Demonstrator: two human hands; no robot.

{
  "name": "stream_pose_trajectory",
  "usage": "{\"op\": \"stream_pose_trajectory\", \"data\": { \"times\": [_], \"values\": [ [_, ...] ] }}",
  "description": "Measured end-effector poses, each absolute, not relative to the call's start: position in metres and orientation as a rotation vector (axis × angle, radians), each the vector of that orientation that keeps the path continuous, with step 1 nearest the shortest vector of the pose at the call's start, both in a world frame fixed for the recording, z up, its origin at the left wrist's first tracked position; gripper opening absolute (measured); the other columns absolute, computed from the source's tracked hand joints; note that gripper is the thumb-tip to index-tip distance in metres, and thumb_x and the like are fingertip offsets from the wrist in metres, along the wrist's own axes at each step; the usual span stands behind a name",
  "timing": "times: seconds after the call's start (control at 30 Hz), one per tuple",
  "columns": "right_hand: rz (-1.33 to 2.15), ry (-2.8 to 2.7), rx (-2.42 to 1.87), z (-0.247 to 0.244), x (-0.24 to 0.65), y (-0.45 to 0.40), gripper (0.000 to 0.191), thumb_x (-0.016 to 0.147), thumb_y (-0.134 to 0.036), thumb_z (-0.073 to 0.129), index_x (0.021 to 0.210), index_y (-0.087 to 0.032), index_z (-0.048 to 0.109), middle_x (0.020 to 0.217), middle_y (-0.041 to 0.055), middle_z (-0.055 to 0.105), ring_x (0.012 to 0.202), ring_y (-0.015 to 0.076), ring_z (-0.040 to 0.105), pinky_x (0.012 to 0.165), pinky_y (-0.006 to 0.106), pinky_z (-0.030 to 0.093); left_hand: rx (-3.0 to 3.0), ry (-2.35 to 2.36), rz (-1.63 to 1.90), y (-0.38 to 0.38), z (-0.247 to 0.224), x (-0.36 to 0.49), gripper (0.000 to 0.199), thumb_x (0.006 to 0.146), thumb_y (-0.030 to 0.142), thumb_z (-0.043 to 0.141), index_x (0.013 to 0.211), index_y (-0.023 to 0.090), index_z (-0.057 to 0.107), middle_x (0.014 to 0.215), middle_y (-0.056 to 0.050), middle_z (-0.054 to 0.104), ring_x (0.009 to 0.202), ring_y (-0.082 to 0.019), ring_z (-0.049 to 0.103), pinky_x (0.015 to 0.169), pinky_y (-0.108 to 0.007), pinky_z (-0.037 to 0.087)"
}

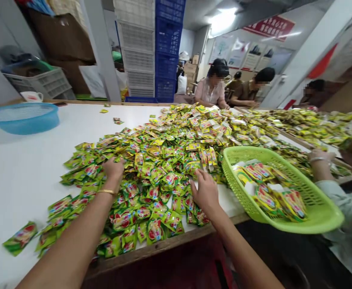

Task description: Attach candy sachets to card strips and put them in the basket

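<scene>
A wide heap of small green and yellow candy packets (154, 176) with red prints covers the middle of the white table. My left hand (113, 169), with a gold bangle at the wrist, is in the left part of the heap. Its fingers are curled in among the packets, and whatever they hold is hidden. At the heap's right side my right hand (206, 192) touches the packets with its thumb apart from its fingers. Just beyond its fingertips a row of yellow packets (208, 156) stands side by side.
A lime-green basket (242, 200) with larger packs overhangs the table's front edge at right. Beside it are a co-worker's hands (322, 160). A blue basin (31, 120) stands at far left. More people sit across the table, near stacked white and blue crates (166, 52).
</scene>
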State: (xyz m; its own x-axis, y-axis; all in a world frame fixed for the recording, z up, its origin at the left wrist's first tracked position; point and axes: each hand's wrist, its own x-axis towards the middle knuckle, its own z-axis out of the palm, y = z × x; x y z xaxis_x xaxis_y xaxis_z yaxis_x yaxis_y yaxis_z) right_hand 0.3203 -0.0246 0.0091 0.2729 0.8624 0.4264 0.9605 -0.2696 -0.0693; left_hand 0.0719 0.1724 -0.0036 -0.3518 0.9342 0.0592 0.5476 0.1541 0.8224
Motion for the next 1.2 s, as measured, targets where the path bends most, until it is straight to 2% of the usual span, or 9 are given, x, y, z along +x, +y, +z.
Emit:
{"op": "stream_pose_trajectory", "data": {
  "times": [0.23, 0.43, 0.6, 0.7, 0.8, 0.93, 1.03, 1.13, 1.2],
  "values": [
    [-0.339, -1.506, -2.541, 0.034, 0.377, 0.031, 0.05, 0.088, -0.033, 0.043, 0.132, -0.01, 0.043, 0.127, 0.0186, 0.051, 0.115, 0.0275, 0.045, 0.085, 0.037, 0.037, 1.395, 1.998, 0.988, 0.129, -0.007, 0.025, 0.037, 0.056, 0.027, 0.069, 0.09, 0.013, 0.067, 0.076, -0.005, 0.068, 0.082, -0.03, 0.063, 0.071, -0.035, 0.049],
    [-0.192, -1.609, -2.552, 0.039, 0.381, 0.054, 0.052, 0.083, -0.015, 0.042, 0.134, -0.003, 0.04, 0.114, 0.0257, 0.059, 0.115, 0.0316, 0.047, 0.085, 0.04, 0.035, 1.369, 1.769, 0.923, 0.079, -0.002, 0.009, 0.041, 0.057, 0.027, 0.069, 0.095, 0.013, 0.068, 0.102, -0.008, 0.07, 0.103, -0.027, 0.061, 0.09, -0.033, 0.045],
    [-0.326, -1.521, -2.521, 0.059, 0.363, 0.024, 0.054, 0.089, -0.025, 0.032, 0.142, -0.014, 0.031, 0.107, 0.0218, 0.061, 0.095, 0.0305, 0.059, 0.076, 0.042, 0.037, 1.54, 1.756, 0.868, 0.064, 0.002, -0.003, 0.041, 0.063, 0.034, 0.066, 0.097, 0.011, 0.069, 0.107, -0.01, 0.07, 0.105, -0.028, 0.061, 0.093, -0.036, 0.044],
    [-0.311, -1.664, -2.501, 0.062, 0.33, -0.016, 0.049, 0.088, -0.03, 0.035, 0.136, -0.02, 0.043, 0.109, 0.0192, 0.058, 0.074, 0.0244, 0.062, 0.059, 0.033, 0.039, 1.689, 1.746, 0.778, 0.056, 0.003, 0.002, 0.034, 0.072, 0.032, 0.06, 0.099, 0.014, 0.07, 0.11, -0.009, 0.069, 0.108, -0.027, 0.06, 0.097, -0.035, 0.042],
    [-0.227, -1.884, -2.531, 0.052, 0.289, -0.044, 0.042, 0.087, -0.034, 0.036, 0.12, -0.018, 0.057, 0.096, 0.0162, 0.06, 0.059, 0.0214, 0.06, 0.051, 0.031, 0.037, 1.819, 1.754, 0.656, 0.05, 0.002, 0.019, 0.028, 0.076, 0.028, 0.059, 0.099, 0.018, 0.071, 0.111, -0.008, 0.069, 0.109, -0.027, 0.06, 0.097, -0.037, 0.042],
    [0.163, -2.06, -2.472, 0.04, 0.266, -0.044, 0.044, 0.092, -0.037, 0.026, 0.105, -0.015, 0.062, 0.081, 0.013, 0.065, 0.071, 0.0233, 0.064, 0.059, 0.03, 0.041, 1.865, 1.773, 0.626, 0.048, 0.0, 0.034, 0.024, 0.075, 0.02, 0.06, 0.095, 0.02, 0.073, 0.107, -0.007, 0.071, 0.105, -0.027, 0.062, 0.095, -0.037, 0.044],
    [0.415, -2.205, -2.291, 0.041, 0.272, -0.036, 0.039, 0.092, -0.033, 0.03, 0.112, -0.017, 0.059, 0.084, 0.009, 0.069, 0.08, 0.0209, 0.065, 0.063, 0.026, 0.04, 1.768, 1.737, 0.769, 0.047, 0.002, 0.027, 0.024, 0.071, 0.021, 0.061, 0.091, 0.021, 0.073, 0.103, -0.005, 0.072, 0.103, -0.026, 0.062, 0.093, -0.035, 0.044],
    [0.367, -2.356, -2.241, 0.043, 0.274, -0.033, 0.042, 0.085, -0.031, 0.048, 0.125, -0.018, 0.05, 0.096, 0.008, 0.07, 0.087, 0.0209, 0.064, 0.065, 0.025, 0.04, 1.595, 1.539, 0.871, 0.043, 0.006, 0.012, 0.04, 0.066, 0.031, 0.066, 0.104, 0.02, 0.069, 0.104, -0.005, 0.07, 0.097, -0.024, 0.061, 0.084, -0.032, 0.046],
    [0.252, -2.378, -2.347, 0.046, 0.269, -0.032, 0.036, 0.084, -0.03, 0.051, 0.119, -0.018, 0.054, 0.094, 0.0096, 0.07, 0.086, 0.0232, 0.065, 0.062, 0.026, 0.039, 1.51, 1.442, 0.807, 0.038, 0.007, 0.006, 0.056, 0.061, 0.036, 0.069, 0.114, 0.018, 0.063, 0.092, -0.004, 0.068, 0.081, -0.019, 0.06, 0.072, -0.028, 0.046]
  ]
}}
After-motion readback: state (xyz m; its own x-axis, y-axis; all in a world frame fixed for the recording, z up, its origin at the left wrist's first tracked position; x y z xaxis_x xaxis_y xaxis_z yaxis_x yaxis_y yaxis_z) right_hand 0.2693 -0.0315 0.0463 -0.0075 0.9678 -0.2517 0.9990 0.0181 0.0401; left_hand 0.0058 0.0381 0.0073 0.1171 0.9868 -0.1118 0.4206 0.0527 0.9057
